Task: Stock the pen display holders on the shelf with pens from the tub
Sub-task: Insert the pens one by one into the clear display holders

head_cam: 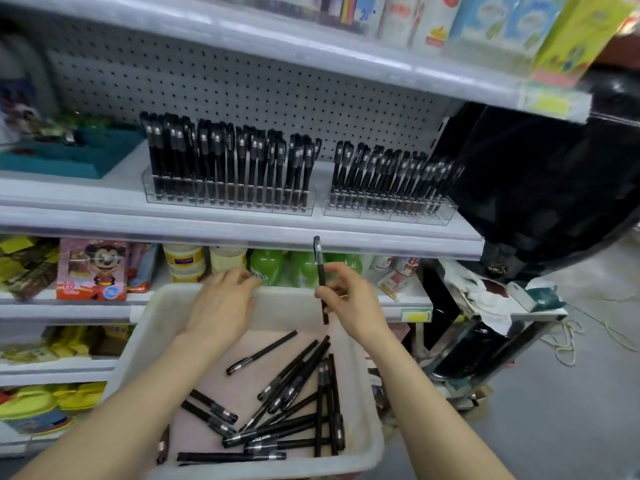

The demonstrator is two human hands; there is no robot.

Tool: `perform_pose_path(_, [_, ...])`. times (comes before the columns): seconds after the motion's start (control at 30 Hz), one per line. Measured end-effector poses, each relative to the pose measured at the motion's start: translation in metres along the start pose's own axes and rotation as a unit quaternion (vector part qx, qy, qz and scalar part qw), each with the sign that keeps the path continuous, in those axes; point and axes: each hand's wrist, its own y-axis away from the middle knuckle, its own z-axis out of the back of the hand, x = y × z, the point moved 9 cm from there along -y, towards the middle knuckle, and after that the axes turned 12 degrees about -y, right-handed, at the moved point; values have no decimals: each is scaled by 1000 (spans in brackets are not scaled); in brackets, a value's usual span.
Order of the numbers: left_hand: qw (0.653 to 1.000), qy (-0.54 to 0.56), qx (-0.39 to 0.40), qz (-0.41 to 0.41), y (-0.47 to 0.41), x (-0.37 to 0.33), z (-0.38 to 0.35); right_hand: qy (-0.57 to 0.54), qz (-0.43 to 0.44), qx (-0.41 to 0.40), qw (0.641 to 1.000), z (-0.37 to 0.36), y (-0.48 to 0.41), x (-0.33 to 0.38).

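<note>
Black pen pinched upright in right hand; holders above look nearly full, loose pens wait in tub below.

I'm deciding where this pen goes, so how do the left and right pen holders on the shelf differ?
The left holder's pens stand nearly upright; the right holder's pens lean rightward. The left holder's pens come in clusters with gaps; the right holder's look more evenly packed. Both holders are clear, sit on the same shelf and carry black pens.
</note>
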Motion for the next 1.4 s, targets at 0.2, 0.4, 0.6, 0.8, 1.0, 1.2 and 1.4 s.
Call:
perform_pose_path(0.2, [997,11,-56,-52,-53,-60,48,-40,42,-62,996,59,-30,26])
perform_pose_path(0.4, [993,10,-78,-86,-114,-127,67,-42,45,-135,989,124,-61,21])
perform_pose_path(0.6, [990,-17,-81,-110,-170,-169,56,-33,78,-226,970,205,-94,10])
perform_pose_path(0.8, [989,-47,-100,-96,-192,-179,38,33,123,-341,931,280,-127,16])
perform_pose_path(1.0, [982,-61,-158,-84,-193,-177,34,72,101,-339,933,295,-161,8])
perform_pose_path(1.2, [978,-71,-182,-78,-193,-179,35,139,61,-272,950,277,-182,-15])
perform_pose_path(1.4, [977,-67,-187,-73,-191,-180,33,138,65,-268,951,272,-182,-16])
